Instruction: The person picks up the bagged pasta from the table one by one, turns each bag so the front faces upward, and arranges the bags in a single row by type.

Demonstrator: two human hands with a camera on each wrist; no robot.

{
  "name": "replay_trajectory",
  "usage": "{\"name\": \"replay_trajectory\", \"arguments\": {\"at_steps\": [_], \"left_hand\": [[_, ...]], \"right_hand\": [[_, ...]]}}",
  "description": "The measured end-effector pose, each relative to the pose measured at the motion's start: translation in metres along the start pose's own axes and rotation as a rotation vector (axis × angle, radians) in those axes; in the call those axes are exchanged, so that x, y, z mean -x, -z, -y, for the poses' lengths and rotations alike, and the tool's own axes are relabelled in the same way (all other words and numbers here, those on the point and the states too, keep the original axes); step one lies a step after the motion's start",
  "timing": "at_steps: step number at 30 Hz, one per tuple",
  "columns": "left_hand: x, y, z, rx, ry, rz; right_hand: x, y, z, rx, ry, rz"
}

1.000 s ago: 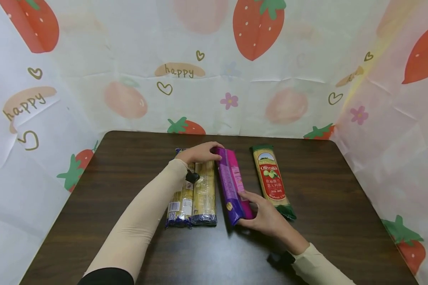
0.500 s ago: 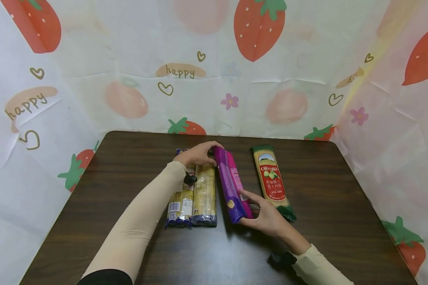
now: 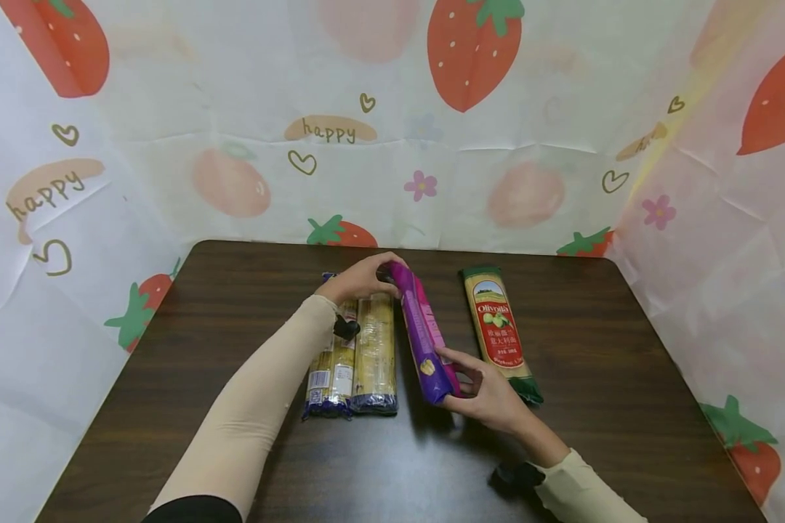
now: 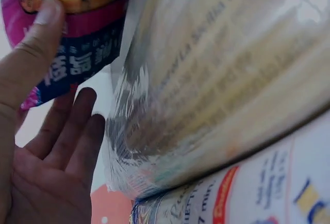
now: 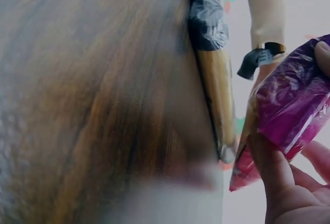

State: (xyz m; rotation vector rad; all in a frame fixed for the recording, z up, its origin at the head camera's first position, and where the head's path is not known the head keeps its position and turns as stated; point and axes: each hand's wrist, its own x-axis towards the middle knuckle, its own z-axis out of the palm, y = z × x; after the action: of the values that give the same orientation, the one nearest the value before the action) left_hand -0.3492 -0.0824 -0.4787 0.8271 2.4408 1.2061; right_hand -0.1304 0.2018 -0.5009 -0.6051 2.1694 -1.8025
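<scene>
Between both hands is a long purple and pink plastic packet (image 3: 422,338), its near end raised off the table. My left hand (image 3: 365,279) pinches the far end; in the left wrist view its thumb lies on the packet's printed face (image 4: 85,31). At the near end my right hand (image 3: 490,396) grips the packet between thumb and fingers, as the purple wrapper (image 5: 294,98) in the right wrist view also shows. Under my left forearm lie clear-wrapped packs of spaghetti (image 3: 374,356), side by side and partly covered by the hand.
A green and gold Olivoilà spaghetti pack (image 3: 499,330) with a red label lies to the right of the held packet. The dark wooden table (image 3: 595,436) meets a strawberry-printed cloth (image 3: 549,131) at its back and sides.
Both hands have raised the purple packet slightly and moved it a little toward the back. It has rolled so that less of its pink side shows. The other packs stay put.
</scene>
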Motion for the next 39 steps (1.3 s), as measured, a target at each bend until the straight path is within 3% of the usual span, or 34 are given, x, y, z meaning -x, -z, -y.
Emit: {"name": "replay_trajectory", "arguments": {"at_steps": [6, 15, 22, 30, 35, 39], "left_hand": [[-0.0004, -0.0008, 0.0044, 0.101, -0.009, 0.034], [0.0019, -0.0045, 0.0075, 0.228, -0.034, 0.057], [0.0022, -0.0059, 0.0093, 0.2, 0.015, 0.017], [0.0034, -0.0049, 0.0079, 0.152, 0.09, -0.026], [0.004, -0.0041, 0.0066, 0.148, 0.13, -0.044], [0.0031, -0.0045, 0.0075, 0.199, 0.129, -0.057]], "right_hand": [[0.0006, 0.0009, 0.0006, -0.083, 0.042, -0.001], [0.0014, 0.0005, 0.0015, -0.09, 0.061, -0.012], [0.002, -0.0007, 0.0026, -0.089, 0.065, -0.02], [0.0039, 0.003, 0.0067, 0.097, 0.054, -0.07], [0.0038, 0.0029, 0.0051, 0.062, 0.082, -0.068], [0.0034, 0.0025, 0.0044, 0.001, 0.121, -0.059]]}}
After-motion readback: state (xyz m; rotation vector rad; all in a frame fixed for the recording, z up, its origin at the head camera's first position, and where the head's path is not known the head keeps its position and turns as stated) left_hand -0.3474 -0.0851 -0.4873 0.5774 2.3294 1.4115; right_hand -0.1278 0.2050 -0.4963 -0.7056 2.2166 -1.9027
